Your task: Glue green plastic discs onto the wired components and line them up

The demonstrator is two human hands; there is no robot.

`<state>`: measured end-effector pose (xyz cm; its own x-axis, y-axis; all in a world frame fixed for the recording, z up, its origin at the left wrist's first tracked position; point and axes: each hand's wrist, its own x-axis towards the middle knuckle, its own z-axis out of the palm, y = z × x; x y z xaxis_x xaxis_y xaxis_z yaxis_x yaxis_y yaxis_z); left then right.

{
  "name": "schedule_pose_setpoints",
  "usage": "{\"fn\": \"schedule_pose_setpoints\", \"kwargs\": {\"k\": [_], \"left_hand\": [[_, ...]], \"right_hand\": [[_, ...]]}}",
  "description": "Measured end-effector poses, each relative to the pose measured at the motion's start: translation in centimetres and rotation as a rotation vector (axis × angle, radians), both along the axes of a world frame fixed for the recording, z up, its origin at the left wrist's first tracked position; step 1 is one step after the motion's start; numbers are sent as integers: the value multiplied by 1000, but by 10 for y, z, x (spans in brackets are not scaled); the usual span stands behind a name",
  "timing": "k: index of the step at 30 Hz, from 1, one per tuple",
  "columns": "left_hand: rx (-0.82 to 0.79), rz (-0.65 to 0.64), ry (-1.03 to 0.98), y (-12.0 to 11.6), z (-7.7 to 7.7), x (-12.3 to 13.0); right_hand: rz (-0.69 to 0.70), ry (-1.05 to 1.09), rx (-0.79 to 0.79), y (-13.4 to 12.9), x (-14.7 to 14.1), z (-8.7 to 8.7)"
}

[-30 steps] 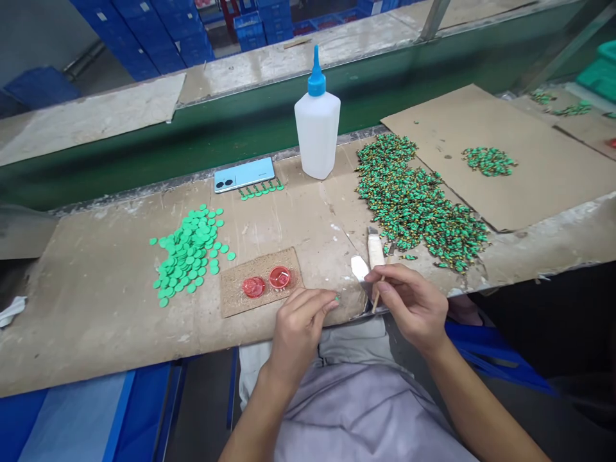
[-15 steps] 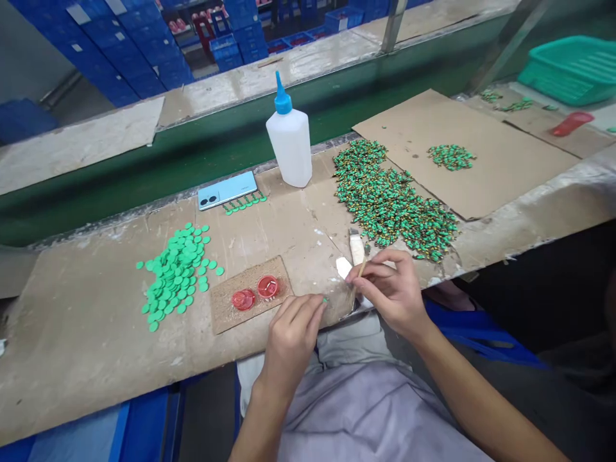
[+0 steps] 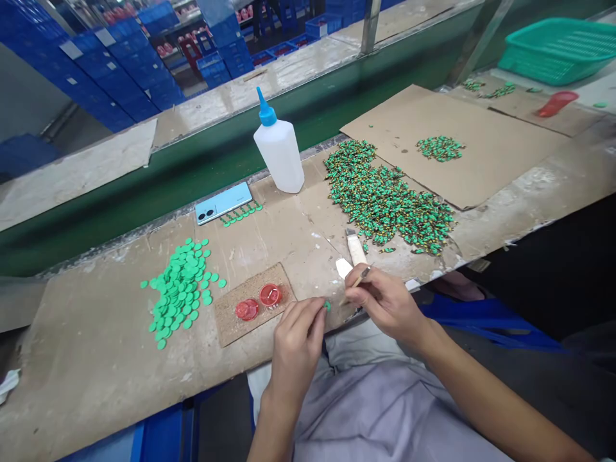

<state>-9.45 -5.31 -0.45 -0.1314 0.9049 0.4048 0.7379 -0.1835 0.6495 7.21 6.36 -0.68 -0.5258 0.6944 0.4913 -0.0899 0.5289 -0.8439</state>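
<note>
My left hand (image 3: 297, 333) is closed at the table's front edge. Its fingertips pinch a small green disc (image 3: 328, 306), seen only in part. To its right, my right hand (image 3: 387, 300) is closed on a thin wooden stick (image 3: 360, 278). The stick slants, its lower end pointing toward the disc, with a gap between them. Just beyond my right hand lie a white-wrapped tool (image 3: 356, 248) with a dark metal end and a flat white piece (image 3: 343, 267). Left of my hands, a cork-like board (image 3: 231, 332) carries a red cup (image 3: 270, 295) and a red lid-like piece (image 3: 247, 309).
A pile of green discs (image 3: 178, 292) lies at the left. Behind are a light-blue phone (image 3: 226, 202), a row of green pieces (image 3: 240, 214) and a white bottle (image 3: 282, 157). A large heap of small green-and-gold parts (image 3: 389, 202) borders cardboard (image 3: 476, 173). A green basket (image 3: 553, 54) stands far right.
The stick has tipped from nearly upright to a slant, its lower end nearer the disc. More of the disc now shows at my left fingertips. The whole view has shifted slightly.
</note>
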Motion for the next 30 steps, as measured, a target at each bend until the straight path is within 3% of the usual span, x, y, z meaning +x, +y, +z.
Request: {"fn": "schedule_pose_setpoints", "kwargs": {"k": [7,11,17,30], "left_hand": [[-9,44,-75,0,0,5],[9,56,-79,2,-1,5],[-24,32,-99,3,-1,2],[-172,-70,-92,8,14,-8]], "right_hand": [[-31,-95,95,-2,-6,-8],[-56,-80,20,-1,-7,-11],[11,-54,-36,-1,-6,-15],[-1,-107,49,0,-7,-11]]}}
